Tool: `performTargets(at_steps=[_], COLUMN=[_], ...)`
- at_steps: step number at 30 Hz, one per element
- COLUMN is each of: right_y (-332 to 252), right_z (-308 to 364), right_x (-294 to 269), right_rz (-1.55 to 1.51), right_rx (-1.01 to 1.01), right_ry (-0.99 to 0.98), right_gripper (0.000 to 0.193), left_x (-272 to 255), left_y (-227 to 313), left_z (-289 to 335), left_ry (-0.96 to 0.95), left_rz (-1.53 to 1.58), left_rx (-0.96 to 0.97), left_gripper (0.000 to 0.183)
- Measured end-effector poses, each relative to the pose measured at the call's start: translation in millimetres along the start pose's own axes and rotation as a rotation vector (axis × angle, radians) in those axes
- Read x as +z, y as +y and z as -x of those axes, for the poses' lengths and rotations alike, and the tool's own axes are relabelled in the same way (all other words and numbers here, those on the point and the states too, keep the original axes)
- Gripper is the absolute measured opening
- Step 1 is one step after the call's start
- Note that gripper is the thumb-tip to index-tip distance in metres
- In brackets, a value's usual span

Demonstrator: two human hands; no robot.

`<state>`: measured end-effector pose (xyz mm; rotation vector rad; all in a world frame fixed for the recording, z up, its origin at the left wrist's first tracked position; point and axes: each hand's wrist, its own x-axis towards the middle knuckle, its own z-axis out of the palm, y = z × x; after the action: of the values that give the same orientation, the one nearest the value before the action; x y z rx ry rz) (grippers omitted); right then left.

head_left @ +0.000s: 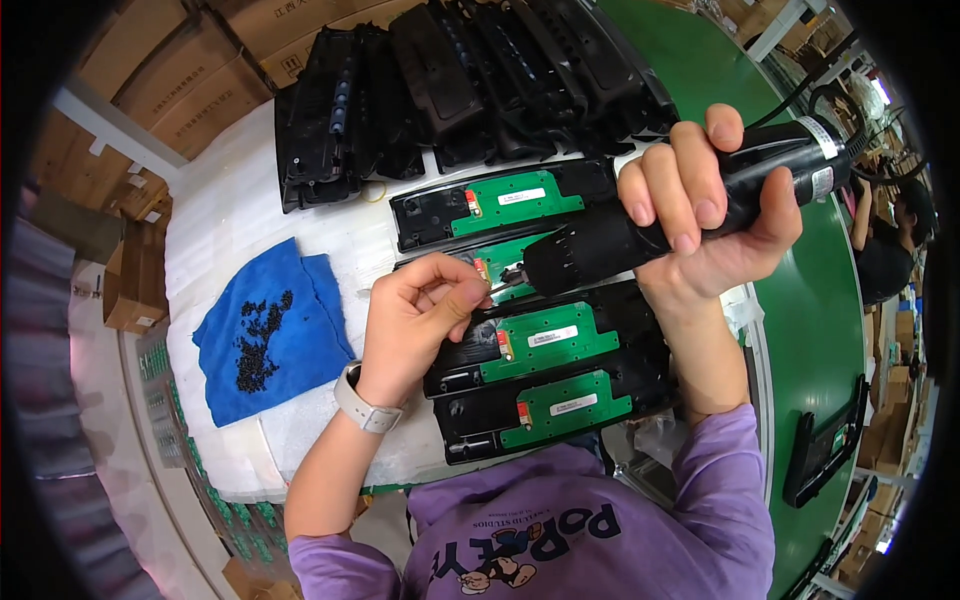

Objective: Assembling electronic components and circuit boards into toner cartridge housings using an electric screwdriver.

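My right hand (690, 205) is wrapped round a black electric screwdriver (590, 255), held nearly level with its bit pointing left. At the bit's tip my left hand (425, 310) is closed in a pinch, thumb against forefinger. Whatever lies between those fingertips is too small to make out. Beneath both hands several black plastic panels (455, 378) lie in a column, each bearing a green circuit board (598, 340) with a white label and a small red-and-white part. The screwdriver and my hands partly cover the second panel from the far end.
Left of the panels, a blue cloth (312, 335) carries a pile of small black screws (257, 365) on the white-covered table (375, 235). Black plastic housings (440, 85) crowd the far side. A green surface (825, 320) at right holds another black panel (825, 445). Cardboard boxes (180, 85) stand far left.
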<state>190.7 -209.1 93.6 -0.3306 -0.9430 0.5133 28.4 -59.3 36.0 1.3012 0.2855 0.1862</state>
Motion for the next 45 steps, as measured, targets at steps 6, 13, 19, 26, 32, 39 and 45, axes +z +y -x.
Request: performTargets(at_steps=[6, 13, 19, 26, 32, 39, 45], right_y=[2, 5, 8, 13, 40, 62, 66], right_z=[1, 2, 4, -8, -1, 4, 4], right_x=[0, 4, 8, 23, 33, 43, 47], right_rz=[0.01, 0.053, 0.072, 0.01, 0.471, 0.467, 0.462], right_rx=[-0.007, 0.002, -0.005, 0.0, 0.327, 0.323, 0.309], right_ry=[0.033, 0.032, 0.05, 0.252, -0.011, -0.098, -0.122], right_gripper=[0.039, 0.037, 0.038, 0.03, 0.031, 0.029, 0.029], left_x=[-2, 0, 1, 3, -26, -33, -41], left_y=[-2, -4, -3, 5, 5, 0, -8], left_z=[-1, 1, 0, 1, -11, -15, -19], left_ry=[-0.016, -0.026, -0.033, 0.075, 0.277, 0.289, 0.229], left_rz=[0.015, -0.015, -0.01, -0.014, 0.323, 0.244, 0.467], left_rx=[-0.007, -0.012, -0.094, 0.05, 0.131, 0.235, 0.142], left_gripper=[0.009, 0.013, 0.016, 0.014, 0.015, 0.025, 0.026])
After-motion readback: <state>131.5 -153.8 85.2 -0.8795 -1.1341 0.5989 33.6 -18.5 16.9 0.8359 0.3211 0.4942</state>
